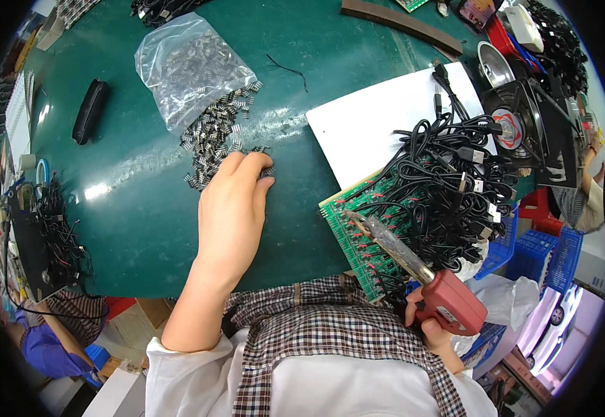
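Observation:
My left hand (pixel 231 201) reaches over the near end of a pile of small metal connectors (pixel 212 135). Its fingers are bent down, and a few connectors show between thumb and forefinger; the fingertips are partly hidden. The pile spills from a clear plastic bag (pixel 160 59). In my right hand (pixel 431 326), at the lower right, is a red soldering gun (pixel 455 302). Its metal tip points up and left, above a green circuit board panel (pixel 347 233). Black USB cables (pixel 431 208) lie bunched over the panel's right part.
A white sheet (pixel 358 118) lies under the cables. Beyond it stand a round metal dish (pixel 495 64) and a black fan (pixel 518 125). A black pouch (pixel 90 111) lies on the green table (pixel 136 236) at left. Blue baskets (pixel 535 254) stand at right. Other people sit at both sides.

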Available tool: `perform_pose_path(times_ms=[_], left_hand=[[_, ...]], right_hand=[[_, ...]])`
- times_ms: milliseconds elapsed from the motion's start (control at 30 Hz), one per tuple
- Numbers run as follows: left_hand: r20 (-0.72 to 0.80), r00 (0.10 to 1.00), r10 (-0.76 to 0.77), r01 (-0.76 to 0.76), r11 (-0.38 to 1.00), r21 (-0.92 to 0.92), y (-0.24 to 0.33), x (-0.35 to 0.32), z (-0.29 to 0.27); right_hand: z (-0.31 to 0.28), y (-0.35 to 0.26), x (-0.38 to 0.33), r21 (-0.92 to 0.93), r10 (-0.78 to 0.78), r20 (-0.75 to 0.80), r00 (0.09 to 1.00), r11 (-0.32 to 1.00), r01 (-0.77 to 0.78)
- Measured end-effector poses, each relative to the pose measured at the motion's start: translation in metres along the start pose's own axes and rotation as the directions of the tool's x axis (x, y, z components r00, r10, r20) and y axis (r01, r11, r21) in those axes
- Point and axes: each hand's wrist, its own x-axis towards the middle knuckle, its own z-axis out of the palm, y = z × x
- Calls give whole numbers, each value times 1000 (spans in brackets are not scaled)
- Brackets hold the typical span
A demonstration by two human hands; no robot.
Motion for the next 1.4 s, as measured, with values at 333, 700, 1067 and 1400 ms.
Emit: perform_pose_path(times_ms=[333,700,1067,1400], left_hand=[[86,996,-2,-6,996,85,8,5,-10],[31,990,135,-128,977,-173,-3,-4,4],[11,999,42,-42,998,-48,2,-6,-1],[25,993,112,-113,991,66,-7,3,-6]], right_hand=[[-2,1,-6,165,70,-7,998,984,-68],[-2,6,-8,192,35,-29,999,981,-29],[-6,9,-8,157,72,32,997,985,-76],[1,6,-7,47,-30,-77,997,998,34]])
